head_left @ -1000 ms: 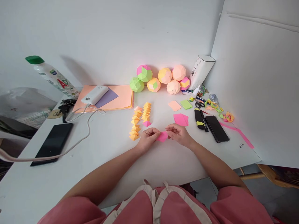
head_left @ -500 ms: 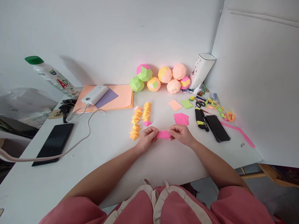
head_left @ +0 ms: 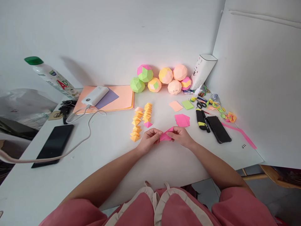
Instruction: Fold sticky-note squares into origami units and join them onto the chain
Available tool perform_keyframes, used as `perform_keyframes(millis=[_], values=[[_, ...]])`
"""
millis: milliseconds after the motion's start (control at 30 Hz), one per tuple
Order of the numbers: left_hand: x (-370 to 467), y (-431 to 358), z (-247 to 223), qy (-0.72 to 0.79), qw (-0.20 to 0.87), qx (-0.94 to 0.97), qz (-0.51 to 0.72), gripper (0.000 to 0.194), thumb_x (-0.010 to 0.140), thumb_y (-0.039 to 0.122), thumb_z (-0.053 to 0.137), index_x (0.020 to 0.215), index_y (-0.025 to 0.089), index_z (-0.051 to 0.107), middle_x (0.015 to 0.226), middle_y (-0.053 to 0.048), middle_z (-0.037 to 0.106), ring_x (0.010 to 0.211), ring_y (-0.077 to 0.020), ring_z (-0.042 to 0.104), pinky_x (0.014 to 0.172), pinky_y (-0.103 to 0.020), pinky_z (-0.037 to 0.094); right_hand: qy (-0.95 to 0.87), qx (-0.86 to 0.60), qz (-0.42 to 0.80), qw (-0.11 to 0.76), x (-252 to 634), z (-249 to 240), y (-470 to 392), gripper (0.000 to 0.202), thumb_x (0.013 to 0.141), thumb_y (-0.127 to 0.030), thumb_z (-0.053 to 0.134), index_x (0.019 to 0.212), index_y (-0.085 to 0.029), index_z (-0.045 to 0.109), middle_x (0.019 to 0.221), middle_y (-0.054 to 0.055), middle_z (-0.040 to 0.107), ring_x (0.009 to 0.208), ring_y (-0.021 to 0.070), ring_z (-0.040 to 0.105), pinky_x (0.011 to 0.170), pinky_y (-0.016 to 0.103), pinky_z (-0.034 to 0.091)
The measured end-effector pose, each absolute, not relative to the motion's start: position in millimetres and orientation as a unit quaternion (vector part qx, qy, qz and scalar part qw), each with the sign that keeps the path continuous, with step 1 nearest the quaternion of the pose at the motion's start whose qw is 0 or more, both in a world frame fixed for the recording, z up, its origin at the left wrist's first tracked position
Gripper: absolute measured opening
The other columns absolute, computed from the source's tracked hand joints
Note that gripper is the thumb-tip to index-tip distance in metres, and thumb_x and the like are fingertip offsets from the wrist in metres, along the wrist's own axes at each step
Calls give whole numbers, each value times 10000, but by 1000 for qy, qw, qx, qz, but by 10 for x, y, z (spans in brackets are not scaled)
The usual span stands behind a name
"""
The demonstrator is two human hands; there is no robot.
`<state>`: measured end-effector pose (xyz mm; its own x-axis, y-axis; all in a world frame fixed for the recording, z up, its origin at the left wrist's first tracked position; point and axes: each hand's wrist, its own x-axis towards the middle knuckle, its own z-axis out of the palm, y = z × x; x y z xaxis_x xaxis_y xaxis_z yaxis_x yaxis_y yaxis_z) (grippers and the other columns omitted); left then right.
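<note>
A small pink paper sheet (head_left: 166,136) is held above the white table between both hands, with a fold in it. My left hand (head_left: 151,139) pinches its left end. My right hand (head_left: 180,136) grips the right end, thumb on top, and a corner of the paper sticks up by the fingers. Just beyond my right hand lies a stack of pink paper (head_left: 182,120). Two rows of folded orange paper pieces (head_left: 136,123) stand beyond my left hand, with a folded pink piece (head_left: 148,124) at the near end of one row.
Paper balls (head_left: 154,84) sit against the wall. Peach paper (head_left: 176,106) and green paper (head_left: 187,104) lie before them. At right are scissors (head_left: 201,104), a box cutter (head_left: 201,119) and a phone (head_left: 219,129). A cable (head_left: 89,128) crosses the left side near another phone (head_left: 54,144).
The pink sheet was a flat strip stretched between my hands; now it is tilted and folded, with its right corner raised. My hands have come slightly closer together.
</note>
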<state>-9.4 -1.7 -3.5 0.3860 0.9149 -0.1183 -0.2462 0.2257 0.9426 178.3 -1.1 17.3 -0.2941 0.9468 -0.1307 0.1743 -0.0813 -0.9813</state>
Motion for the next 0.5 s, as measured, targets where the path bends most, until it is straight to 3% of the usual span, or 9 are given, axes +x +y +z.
perform_keyframes(millis=[133, 233, 367, 500], values=[[-90, -10, -35, 340, 702, 459, 426, 213, 721, 322, 690, 696, 147, 571, 766, -7, 610, 583, -65, 475, 570, -221, 381, -565, -490, 561, 355, 1792, 164, -7, 296, 714, -432, 664, 723, -151, 571, 619, -17, 568, 542, 103, 533, 523, 245, 441], [-78, 0, -27, 329, 708, 444, 439, 190, 689, 282, 719, 712, 151, 583, 792, -12, 616, 715, -106, 546, 673, -251, 427, -557, -498, 559, 360, 1789, 174, -7, 288, 722, -424, 659, 730, -155, 557, 628, -14, 575, 529, 98, 530, 514, 240, 430], [-70, 6, -43, 333, 710, 432, 445, 237, 672, 233, 734, 864, 178, 606, 788, 0, 610, 736, -118, 561, 709, -279, 446, -576, -490, 563, 334, 1778, 180, -11, 284, 708, -397, 674, 655, -163, 523, 566, -34, 523, 501, 90, 492, 494, 229, 408], [-75, -10, -71, 307, 714, 448, 443, 335, 677, 200, 728, 988, 212, 603, 952, -15, 596, 854, -134, 561, 756, -289, 448, -585, -468, 593, 294, 1770, 171, -26, 299, 715, -385, 662, 609, -168, 486, 548, -45, 477, 503, 91, 482, 494, 229, 404]])
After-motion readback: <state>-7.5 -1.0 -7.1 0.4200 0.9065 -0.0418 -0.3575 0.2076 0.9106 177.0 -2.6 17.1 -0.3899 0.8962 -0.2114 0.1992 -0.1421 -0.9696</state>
